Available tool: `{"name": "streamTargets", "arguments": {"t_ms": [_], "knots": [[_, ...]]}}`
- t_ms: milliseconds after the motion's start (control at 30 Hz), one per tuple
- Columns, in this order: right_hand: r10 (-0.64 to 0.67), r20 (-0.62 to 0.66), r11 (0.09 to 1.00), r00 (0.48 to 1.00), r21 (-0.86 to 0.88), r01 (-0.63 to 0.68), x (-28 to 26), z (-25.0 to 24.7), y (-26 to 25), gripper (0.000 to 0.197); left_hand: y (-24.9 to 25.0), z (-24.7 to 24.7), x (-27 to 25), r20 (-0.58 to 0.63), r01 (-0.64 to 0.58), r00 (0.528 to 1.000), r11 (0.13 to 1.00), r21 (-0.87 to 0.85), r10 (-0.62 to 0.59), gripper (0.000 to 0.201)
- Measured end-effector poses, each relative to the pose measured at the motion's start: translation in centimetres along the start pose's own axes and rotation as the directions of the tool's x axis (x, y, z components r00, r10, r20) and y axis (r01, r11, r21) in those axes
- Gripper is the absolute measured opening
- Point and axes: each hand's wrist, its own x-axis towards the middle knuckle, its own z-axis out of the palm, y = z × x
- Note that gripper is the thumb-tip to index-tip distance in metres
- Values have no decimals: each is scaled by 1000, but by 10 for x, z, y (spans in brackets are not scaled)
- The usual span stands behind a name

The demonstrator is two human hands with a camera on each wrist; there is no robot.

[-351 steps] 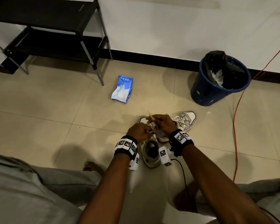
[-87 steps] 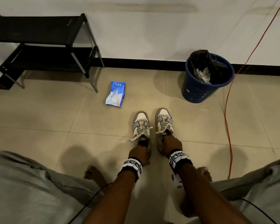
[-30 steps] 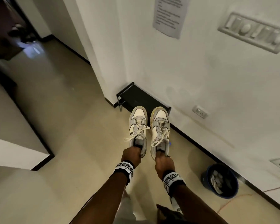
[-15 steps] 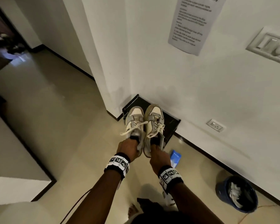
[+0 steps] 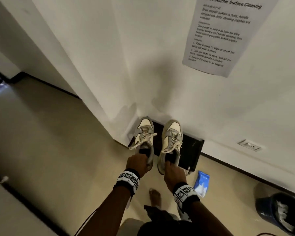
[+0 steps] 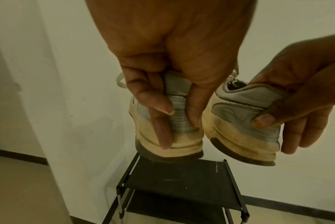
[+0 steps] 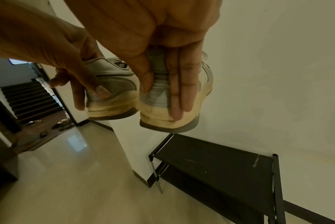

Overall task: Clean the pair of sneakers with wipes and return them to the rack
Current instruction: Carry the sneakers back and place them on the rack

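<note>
I hold the pair of grey-and-cream sneakers in the air, toes toward the wall, over the black shoe rack (image 5: 192, 149). My left hand (image 5: 138, 163) grips the heel of the left sneaker (image 5: 144, 133), fingers down its back and thumb inside the collar. My right hand (image 5: 173, 170) grips the heel of the right sneaker (image 5: 172, 135) the same way. In the left wrist view both heels (image 6: 179, 118) hang just above the rack's top shelf (image 6: 181, 181). The right wrist view shows the right sneaker (image 7: 158, 94) above the shelf's left end (image 7: 210, 166). Laces hang loose.
A blue pack of wipes (image 5: 202, 183) lies on the tiled floor right of the rack. A blue bin (image 5: 283, 213) with a black liner stands at the far right by the wall. A wall corner (image 5: 109, 99) sits left of the rack; my bare foot (image 5: 154, 196) is below.
Earlier both sneakers stood on the floor; I lifted them by the heels and stood up. Over the last second they have come closer to the wall, above the rack, and slightly apart.
</note>
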Motion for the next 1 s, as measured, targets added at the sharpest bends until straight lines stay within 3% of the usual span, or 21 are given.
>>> {"name": "streamTargets", "arguments": {"t_ms": [200, 367, 467, 567, 733, 900, 1000], "knots": [[101, 118, 992, 988, 68, -109, 83, -23, 3, 35, -20, -23, 96, 173, -206, 965, 977, 49, 195, 27], [234, 268, 939, 934, 186, -289, 152, -21, 1, 35, -24, -4, 182, 362, -381, 869, 923, 52, 338, 27], [343, 301, 878, 890, 234, -418, 199, 10, 2, 35, -28, 28, 237, 432, -451, 817, 890, 67, 382, 29], [405, 226, 874, 886, 189, -448, 242, 54, 9, 34, -34, 65, 288, 397, -517, 798, 853, 64, 454, 23], [507, 123, 837, 853, 164, -522, 301, 136, 20, 47, -53, 141, 357, 299, -559, 805, 824, 93, 513, 20], [509, 160, 828, 846, 175, -532, 347, 212, 31, 47, -72, 218, 386, 261, -549, 820, 829, 109, 509, 21], [503, 85, 837, 860, 201, -509, 360, 229, 29, 42, -74, 251, 394, 204, -527, 838, 847, 67, 505, 22]]}}
